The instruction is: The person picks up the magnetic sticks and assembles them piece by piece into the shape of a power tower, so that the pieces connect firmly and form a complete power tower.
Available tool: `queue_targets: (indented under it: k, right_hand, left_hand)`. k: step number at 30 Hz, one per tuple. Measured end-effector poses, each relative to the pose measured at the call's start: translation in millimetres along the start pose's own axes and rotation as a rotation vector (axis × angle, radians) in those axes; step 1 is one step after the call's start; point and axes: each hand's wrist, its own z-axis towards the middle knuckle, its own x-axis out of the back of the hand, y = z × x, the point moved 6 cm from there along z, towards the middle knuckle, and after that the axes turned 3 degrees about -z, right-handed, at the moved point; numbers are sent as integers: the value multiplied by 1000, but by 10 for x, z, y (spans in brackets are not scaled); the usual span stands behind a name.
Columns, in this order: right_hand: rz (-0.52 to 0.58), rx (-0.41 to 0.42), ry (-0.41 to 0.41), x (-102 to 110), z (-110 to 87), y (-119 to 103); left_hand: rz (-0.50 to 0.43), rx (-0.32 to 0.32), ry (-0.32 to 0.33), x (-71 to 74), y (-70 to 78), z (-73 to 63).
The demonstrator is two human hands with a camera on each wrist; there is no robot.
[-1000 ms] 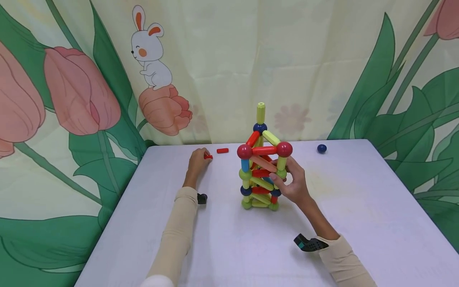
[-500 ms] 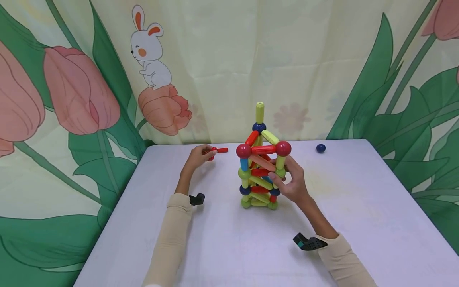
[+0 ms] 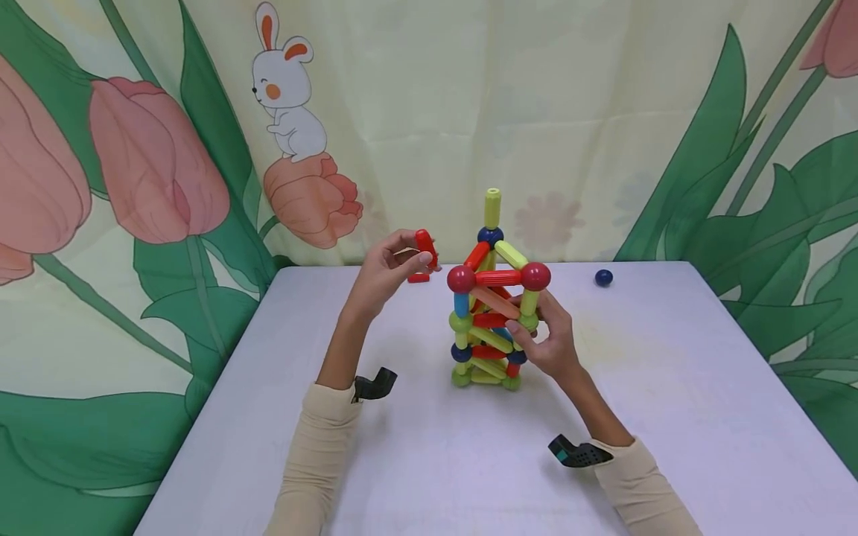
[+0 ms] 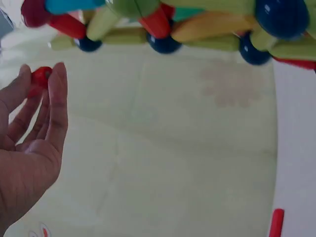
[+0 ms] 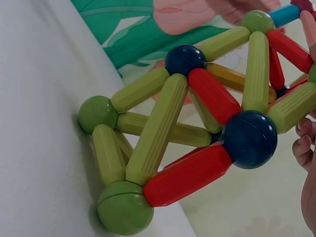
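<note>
A tower of magnetic rods and balls (image 3: 489, 352) stands on the table, with a yellow-green rod (image 3: 492, 208) upright on its topmost dark blue ball. My left hand (image 3: 385, 272) pinches a red rod (image 3: 425, 248) between thumb and fingers, up in the air left of the tower's top. The left wrist view shows that red rod (image 4: 41, 77) end-on at the fingertips. My right hand (image 3: 551, 339) holds the tower's right side by a green ball (image 3: 529, 322); some of its fingers are hidden behind the rods. In the right wrist view the lower tower (image 5: 163, 133) fills most of the picture.
Another red rod (image 3: 418, 278) lies on the table (image 3: 415, 461) near the back edge, behind my left hand. A dark blue ball (image 3: 603, 278) sits at the back right. A printed curtain (image 3: 415, 112) hangs behind the table.
My left hand has picked a red rod up off the table, then lifted it and moved right toward the tower's top. My right hand has stayed on the tower.
</note>
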Motion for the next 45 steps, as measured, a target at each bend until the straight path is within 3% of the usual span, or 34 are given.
queue_targets:
  k: [5,9,13,21,27,30,32,39,42,45]
  right_hand:
    - [3,-4,4,13,-14,10]
    - [0,-12,3,5,-10,14]
    - [-2,-21,5,-3,-4,14]
    - [3,-50,5,3,-19,35]
    - [5,-43,1,3,-13,29]
    - [5,-36,2,-7,-48,121]
    - [5,-36,7,-13,-95,226]
    - [-1,-41,10,-31,-173,396]
    - [4,-43,7,-29,-139,327]
    - [10,-35,5,-18,-76,181]
  left_hand:
    - [-3,-84,30,-215,362,-83]
    - [21,-113,-7,-377,500,-115]
    - [75,-120,-25,-468,538,-117]
    - [206,-171,-1,-527,565,-90]
    - [157,-211,55,-412,492,-60]
    - [128,-194,112,-267,328,26]
    - [145,-140,157,-141,137,101]
    - [341,111,304,372,-810,232]
    - [448,195,309,530,-1206,228]
    - [564,253,252,594,-1514,228]
